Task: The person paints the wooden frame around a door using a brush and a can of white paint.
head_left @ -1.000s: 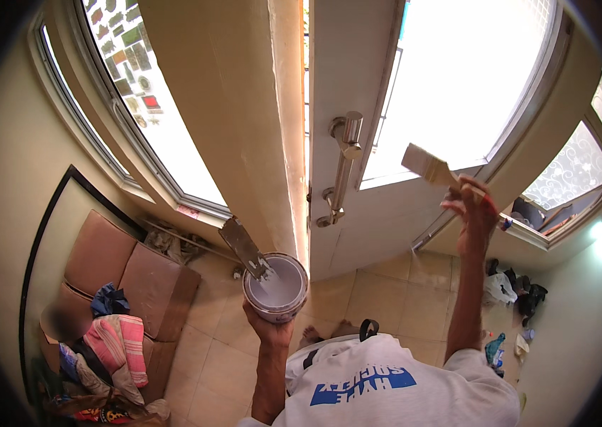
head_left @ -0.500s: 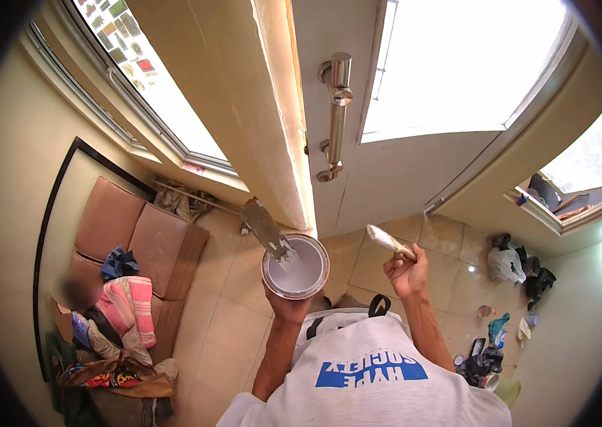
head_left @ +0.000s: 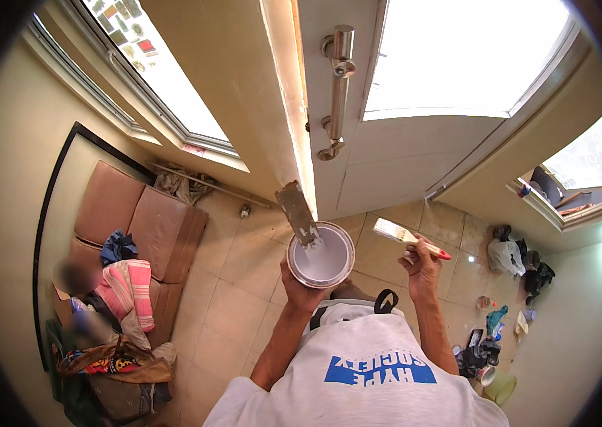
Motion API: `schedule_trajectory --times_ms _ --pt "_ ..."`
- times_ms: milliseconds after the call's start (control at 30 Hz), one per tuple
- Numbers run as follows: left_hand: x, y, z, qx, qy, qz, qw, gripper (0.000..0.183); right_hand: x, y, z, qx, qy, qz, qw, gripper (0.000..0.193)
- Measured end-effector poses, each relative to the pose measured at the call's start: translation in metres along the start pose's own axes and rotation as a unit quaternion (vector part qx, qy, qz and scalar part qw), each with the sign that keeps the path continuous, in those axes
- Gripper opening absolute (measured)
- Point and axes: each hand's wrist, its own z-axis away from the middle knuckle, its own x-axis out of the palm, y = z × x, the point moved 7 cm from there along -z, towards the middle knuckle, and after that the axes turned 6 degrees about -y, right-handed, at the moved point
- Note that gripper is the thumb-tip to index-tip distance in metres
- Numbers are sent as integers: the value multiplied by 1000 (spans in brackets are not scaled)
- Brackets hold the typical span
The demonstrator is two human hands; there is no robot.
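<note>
A round paint can (head_left: 344, 250) is gripped from below and the side by my left hand (head_left: 302, 290). Pale greyish-white paint (head_left: 318, 257) lies inside it. A flat, paint-stained strip (head_left: 295, 208) leans over the can's far left rim, its lower end in the opening. My right hand (head_left: 423, 270), to the right of the can, is closed around the handle of a paintbrush (head_left: 402, 233). The brush's white-coated bristles point left and away from me, and its red handle end sticks out at the right. Brush and can are apart.
Ahead stands a grey door with a metal pull handle (head_left: 338, 99), beside a cream wall edge (head_left: 283, 142). A brown sofa (head_left: 162, 235) heaped with clothes and cloths is at left. Bags and loose items (head_left: 482, 356) lie on the tiled floor at right.
My left hand has moved right with the can and the strip in it. My right hand has shifted slightly right and turned the paintbrush, so its red handle end now shows.
</note>
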Motion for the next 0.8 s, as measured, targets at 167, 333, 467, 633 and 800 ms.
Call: schedule_trajectory --times_ms 167,333,467,633,800 --pt "1 16 -9 -9 28 -5 1000 62 8 -9 17 -56 63 45 995 32" --pt "10 51 -18 -45 0 -65 997 63 61 -33 36 -146 86 88 981 32" --pt "-12 74 -24 -111 -21 -33 993 63 102 -64 53 -210 81 151 962 28" --pt "-7 97 -40 -130 -15 -88 988 65 176 -115 80 -340 27 270 900 26" --pt "9 100 -47 -157 4 -64 985 62 253 -133 85 -291 -43 381 877 24"
